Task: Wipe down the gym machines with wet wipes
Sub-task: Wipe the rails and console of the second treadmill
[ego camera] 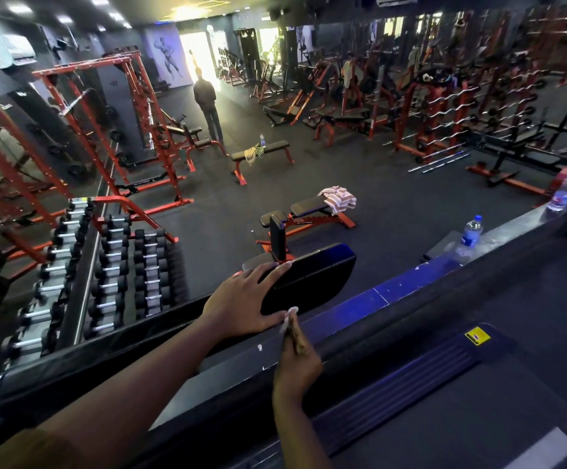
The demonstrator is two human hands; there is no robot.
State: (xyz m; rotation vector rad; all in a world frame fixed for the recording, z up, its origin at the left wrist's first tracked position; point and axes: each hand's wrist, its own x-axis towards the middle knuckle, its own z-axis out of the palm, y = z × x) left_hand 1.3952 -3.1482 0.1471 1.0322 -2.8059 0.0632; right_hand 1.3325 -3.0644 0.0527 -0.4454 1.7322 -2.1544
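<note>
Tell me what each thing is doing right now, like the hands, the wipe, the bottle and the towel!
Left hand: flat, fingers spread over the black padded machine cushion.
Right hand: closed around a small white wet wipe, pressed at the cushion's near edge.
Clear plastic water bottle with blue cap: upright, capped, on the grey ledge.
Striped towel: crumpled on the red-framed black bench.
</note>
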